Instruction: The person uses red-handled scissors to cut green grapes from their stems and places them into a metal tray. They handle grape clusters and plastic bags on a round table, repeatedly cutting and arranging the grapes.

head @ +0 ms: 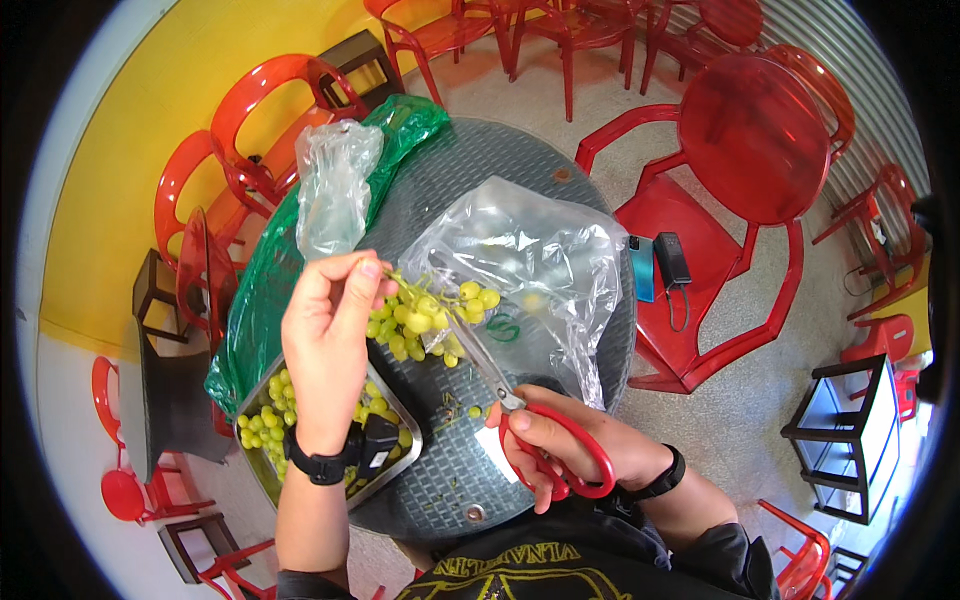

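Note:
Between thumb and fingers, my left hand (334, 322) pinches the stem of a bunch of green grapes (420, 315), held above the round dark table (450, 480). My right hand (570, 442) has its fingers in the red handles of a pair of scissors (487, 360), whose metal blades point up into the bunch. Whether the blades touch a stem cannot be told. Below my left forearm, a metal tray (409, 442) holds more green grapes (266, 427), partly hidden by the arm. A loose grape (475, 412) lies on the table near the scissors.
A clear plastic bag (525, 240) spreads over the table's right part. Another clear bag (337, 187) and a green plastic bag (262, 292) lie at the left. A red chair (675, 247) at the right bears a phone (642, 268) and a black device (671, 259).

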A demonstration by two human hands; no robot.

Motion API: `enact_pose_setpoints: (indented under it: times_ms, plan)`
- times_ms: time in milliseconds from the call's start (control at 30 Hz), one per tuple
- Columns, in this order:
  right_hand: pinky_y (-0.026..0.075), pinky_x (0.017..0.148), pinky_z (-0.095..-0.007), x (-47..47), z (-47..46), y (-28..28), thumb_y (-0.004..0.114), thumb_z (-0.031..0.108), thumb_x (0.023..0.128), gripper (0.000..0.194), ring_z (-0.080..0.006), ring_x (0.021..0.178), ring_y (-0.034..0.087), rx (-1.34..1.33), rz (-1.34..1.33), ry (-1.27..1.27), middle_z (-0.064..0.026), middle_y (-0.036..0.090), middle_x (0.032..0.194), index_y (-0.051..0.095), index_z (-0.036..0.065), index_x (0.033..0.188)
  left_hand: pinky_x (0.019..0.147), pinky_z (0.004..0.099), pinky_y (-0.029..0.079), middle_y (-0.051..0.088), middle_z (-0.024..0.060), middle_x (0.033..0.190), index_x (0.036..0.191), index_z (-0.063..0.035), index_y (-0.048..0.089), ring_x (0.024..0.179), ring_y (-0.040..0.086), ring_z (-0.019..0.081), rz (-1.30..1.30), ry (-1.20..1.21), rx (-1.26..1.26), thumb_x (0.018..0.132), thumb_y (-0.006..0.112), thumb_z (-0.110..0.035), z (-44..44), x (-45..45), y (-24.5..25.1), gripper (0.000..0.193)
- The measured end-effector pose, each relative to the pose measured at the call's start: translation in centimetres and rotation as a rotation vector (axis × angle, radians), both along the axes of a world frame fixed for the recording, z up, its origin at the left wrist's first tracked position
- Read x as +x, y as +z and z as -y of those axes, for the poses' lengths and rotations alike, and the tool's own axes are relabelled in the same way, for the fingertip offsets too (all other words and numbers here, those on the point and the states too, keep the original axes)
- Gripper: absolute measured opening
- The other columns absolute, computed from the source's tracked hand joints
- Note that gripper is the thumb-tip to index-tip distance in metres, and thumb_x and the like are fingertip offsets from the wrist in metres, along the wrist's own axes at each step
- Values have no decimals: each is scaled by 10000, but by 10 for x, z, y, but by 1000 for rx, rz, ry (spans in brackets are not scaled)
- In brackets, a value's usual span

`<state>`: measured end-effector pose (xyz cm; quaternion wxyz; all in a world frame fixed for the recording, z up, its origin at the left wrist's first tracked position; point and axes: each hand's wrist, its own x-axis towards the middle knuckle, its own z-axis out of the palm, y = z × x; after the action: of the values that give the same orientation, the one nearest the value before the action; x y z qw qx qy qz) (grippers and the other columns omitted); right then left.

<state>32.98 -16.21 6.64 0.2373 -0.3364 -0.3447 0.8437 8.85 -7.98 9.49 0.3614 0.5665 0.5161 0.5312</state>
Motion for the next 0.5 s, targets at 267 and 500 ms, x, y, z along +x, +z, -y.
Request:
enact_pose_setpoints:
  times_ms: [267,500]
  plan:
    - [536,651,-302,0,16,-34,753,166,967,431,-177,696,655,499,398,-140,-94,611,841,506,11,1285,810,252,542,730,84,1038,1135,14,667,889,686,121,50,68,142,1052,648,-142,14,-38,13,178]
    - [550,814,-433,-36,17,-56,734,20,833,474,-363,941,661,1168,817,-110,-173,649,984,540,32,1265,831,262,547,732,100,1054,1177,18,665,910,689,129,61,242,216,1064,629,-195,58,-94,37,243]
